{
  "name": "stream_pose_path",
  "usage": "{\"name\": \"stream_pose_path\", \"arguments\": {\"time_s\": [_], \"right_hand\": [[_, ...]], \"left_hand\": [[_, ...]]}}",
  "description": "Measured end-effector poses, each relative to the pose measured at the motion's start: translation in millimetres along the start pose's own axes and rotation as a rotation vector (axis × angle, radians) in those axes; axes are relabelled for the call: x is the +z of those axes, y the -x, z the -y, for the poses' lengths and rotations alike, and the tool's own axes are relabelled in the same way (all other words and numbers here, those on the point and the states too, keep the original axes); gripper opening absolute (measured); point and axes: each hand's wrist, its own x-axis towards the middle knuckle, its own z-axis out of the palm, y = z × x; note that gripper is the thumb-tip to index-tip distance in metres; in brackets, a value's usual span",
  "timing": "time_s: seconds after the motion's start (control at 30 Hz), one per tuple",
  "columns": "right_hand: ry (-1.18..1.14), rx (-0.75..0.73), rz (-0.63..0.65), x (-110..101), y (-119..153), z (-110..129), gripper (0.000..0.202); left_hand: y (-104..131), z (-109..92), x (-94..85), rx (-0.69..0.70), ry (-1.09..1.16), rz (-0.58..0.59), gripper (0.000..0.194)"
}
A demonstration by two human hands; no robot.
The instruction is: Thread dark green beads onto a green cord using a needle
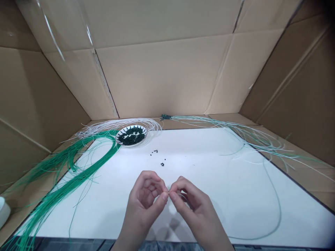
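My left hand (146, 202) and my right hand (197, 207) meet fingertip to fingertip above the front middle of the white board. Thumb and forefinger are pinched together on each. A thin pale cord (183, 196) runs between the fingers of my right hand. What the left fingertips pinch is too small to make out. A long greenish strand (280, 205) loops over the board to the right and passes behind my right forearm. Just beyond my hands lie several small dark beads (162, 164), with more scattered dark beads (154, 151) farther back.
A patterned dish (117, 141) of dark green beads (132, 136) stands at the back left of the white board (209, 157). Around it lie green strands (86, 172) and white strands (112, 124). Beaded strands (193, 119) stretch along the back right. Cardboard walls (167, 76) enclose the board.
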Motion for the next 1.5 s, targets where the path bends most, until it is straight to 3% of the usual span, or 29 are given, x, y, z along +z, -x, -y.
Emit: {"name": "stream_pose_path", "arguments": {"time_s": [0.07, 0.1, 0.13, 0.23, 0.47, 0.7, 0.9, 1.27, 1.5], "right_hand": [[0.053, -0.05, -0.066, -10.1, -2.5, -3.2, 0.02], [0.082, -0.066, -0.107, -16.1, -3.6, -4.7, 0.02], [0.102, -0.077, -0.142, -22.3, -4.5, -6.1, 0.02], [0.12, -0.087, -0.191, -38.1, -5.6, -10.9, 0.019], [0.153, -0.102, -0.149, -50.0, -2.3, -22.1, 0.017], [0.145, -0.068, -0.093, -57.3, -0.6, -25.1, 0.019], [0.149, -0.05, -0.067, -55.9, -6.4, -29.0, 0.021], [0.164, 0.069, -0.044, -53.6, -12.1, -31.6, 0.023], [0.173, 0.107, -0.071, -36.4, -24.1, -21.5, 0.021]], "left_hand": [[-15.7, 3.9, -8.3, 0.036, -0.282, 0.116, 0.029], [-25.2, 6.2, -12.6, 0.045, -0.528, 0.156, 0.026], [-34.8, 8.9, -16.8, 0.033, -0.655, 0.14, 0.019], [-58.7, 20.4, -24.7, 0.033, -0.879, 0.086, 0.017], [-85.8, 40.7, -23.3, 0.103, -1.14, 0.244, 0.013], [-104.8, 31.6, -30.1, 0.119, -1.212, 0.385, 0.014], [-108.8, 29.1, -29.4, 0.145, -1.207, 0.431, 0.014], [-94.7, 32.1, -30.0, 0.155, -1.084, 0.388, 0.019], [-87.8, 26.1, -30.1, -0.017, -0.834, 0.255, 0.016]]}}
